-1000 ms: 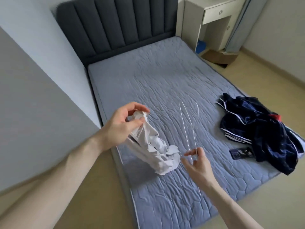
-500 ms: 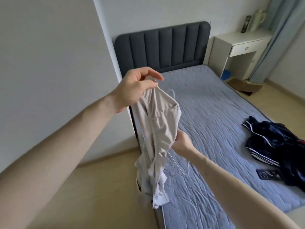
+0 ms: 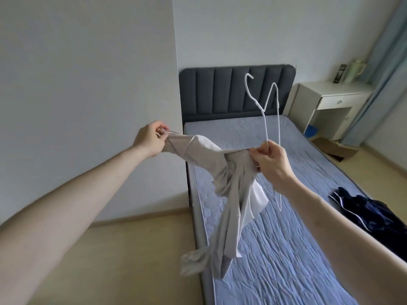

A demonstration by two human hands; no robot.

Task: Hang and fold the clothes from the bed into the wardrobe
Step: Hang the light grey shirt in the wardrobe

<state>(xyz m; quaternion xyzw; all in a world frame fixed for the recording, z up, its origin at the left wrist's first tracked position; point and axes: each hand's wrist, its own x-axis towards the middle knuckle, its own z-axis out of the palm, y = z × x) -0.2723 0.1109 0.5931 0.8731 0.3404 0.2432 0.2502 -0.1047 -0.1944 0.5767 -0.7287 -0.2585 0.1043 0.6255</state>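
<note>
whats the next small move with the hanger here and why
Probably slip one end of the white hanger into the light grey garment. The left hand and right hand stretch its top edge open, and the hanger, also in the right hand, is still outside the cloth.

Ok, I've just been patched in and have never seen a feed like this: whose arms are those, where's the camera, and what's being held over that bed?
No machine here: these are a person's two bare arms, filmed by one wide-angle camera worn on their head, looking forward and down. The left hand pinches one end of a pale grey garment. The right hand grips the other end together with a white wire hanger, whose hook points up. The garment hangs twisted between them, above the bed. A dark navy garment with white stripes lies on the mattress at the right. A white bedside desk stands beyond the bed.
</note>
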